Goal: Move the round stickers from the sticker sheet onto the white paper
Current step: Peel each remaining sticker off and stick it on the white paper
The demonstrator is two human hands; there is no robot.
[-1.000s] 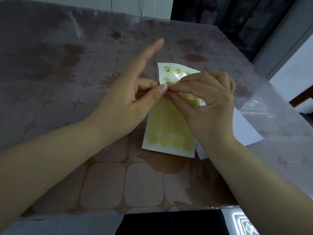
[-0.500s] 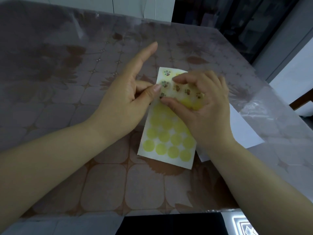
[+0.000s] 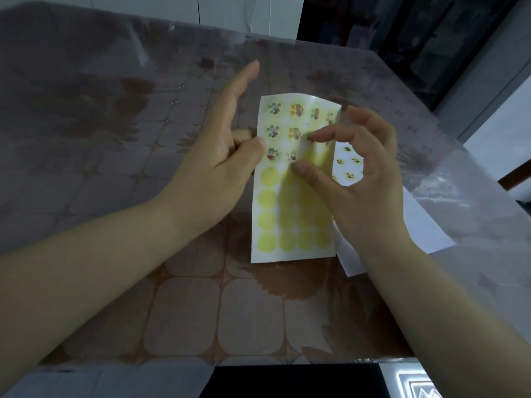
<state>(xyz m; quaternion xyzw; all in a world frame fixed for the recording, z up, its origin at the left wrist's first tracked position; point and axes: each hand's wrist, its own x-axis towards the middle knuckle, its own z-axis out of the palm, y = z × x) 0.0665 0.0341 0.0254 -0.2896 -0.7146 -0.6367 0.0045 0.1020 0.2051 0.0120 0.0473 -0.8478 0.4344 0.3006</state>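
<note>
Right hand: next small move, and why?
Probably close thumb and index of the right hand on the third-row sticker and peel it. The left hand pinches the edge of the sticker sheet; the white paper at right already carries some stickers.

A home; floral plastic-covered tablecloth [image 3: 172, 311] on a dining table.

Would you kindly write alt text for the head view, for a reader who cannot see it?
A left hand pinches the left edge of a sticker sheet over a table, while thumb and forefinger of the right hand reach at its picture stickers. White paper at the right already bears a few stickers.
</note>
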